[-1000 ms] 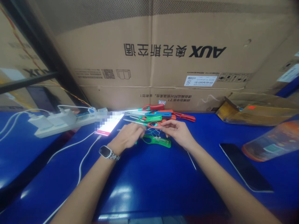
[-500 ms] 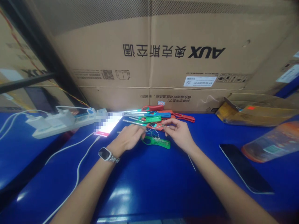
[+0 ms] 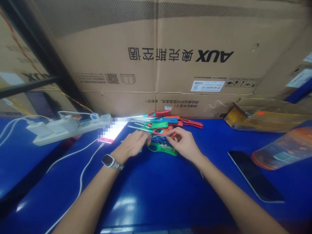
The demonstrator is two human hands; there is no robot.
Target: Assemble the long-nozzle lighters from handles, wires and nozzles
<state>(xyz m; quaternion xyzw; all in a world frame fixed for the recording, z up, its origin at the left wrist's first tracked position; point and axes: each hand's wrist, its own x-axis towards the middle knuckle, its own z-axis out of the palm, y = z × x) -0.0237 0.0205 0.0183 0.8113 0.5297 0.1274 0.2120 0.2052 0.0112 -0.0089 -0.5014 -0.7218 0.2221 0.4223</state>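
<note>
both hands have sunk a little and drawn closer since a moment ago, the right hand (image 3: 185, 143) sliding in towards the left hand (image 3: 133, 145) until they nearly meet over the green lighter (image 3: 162, 148)

nearest me are the bare forearms on the blue table (image 3: 158, 195), with a watch (image 3: 108, 161) on the left wrist and a white cable (image 3: 80, 175) trailing off to the outside of it. a dark phone (image 3: 254, 177) lies face up well out to the right of the right hand

both hands are curled, fingertips drawn together above the thin wires that show between them, but whether they truly pinch the wires i cannot tell. the green lighter lies flat just under and between the hands, its shell looking open with those wires loose, so i judge it unfinished

just beyond the fingertips sits a pile of lighters (image 3: 161, 122) in red, blue and green, which look whole. beyond the left hand a lit phone (image 3: 110, 131) rests, then a power strip (image 3: 56, 130) further left. behind everything stands a big cardboard box (image 3: 170, 58)
</note>
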